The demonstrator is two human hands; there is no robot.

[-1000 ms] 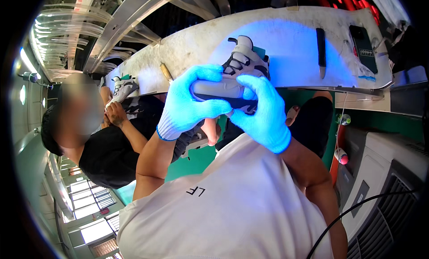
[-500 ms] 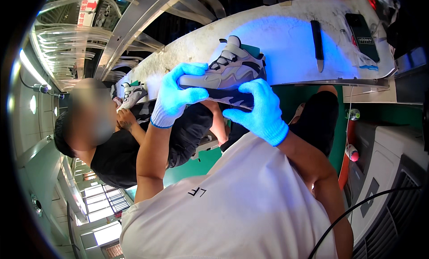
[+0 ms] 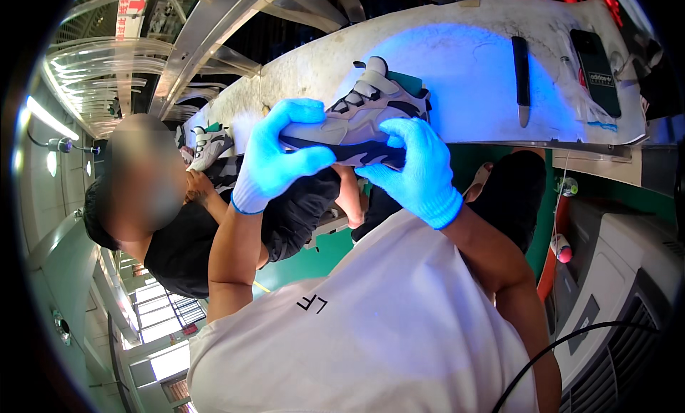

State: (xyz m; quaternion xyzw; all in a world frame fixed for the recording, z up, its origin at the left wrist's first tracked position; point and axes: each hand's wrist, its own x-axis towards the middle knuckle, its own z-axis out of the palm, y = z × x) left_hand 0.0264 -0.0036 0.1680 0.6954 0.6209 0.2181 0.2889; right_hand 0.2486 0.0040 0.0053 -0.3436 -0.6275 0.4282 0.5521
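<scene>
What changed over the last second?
The shoe turned more side-on, toe pointing left. The left hand moved left, widening the gap to the right hand. Both stayed at the shoe; the knife and phone stayed on the table.

Matt knitted cloth is worn on the left hand (image 3: 271,160) and right hand (image 3: 422,172); a smooth-surfaced shoe (image 3: 362,125) is held between; right of the grip, a knife's metal blade (image 3: 524,116) is seen
</scene>
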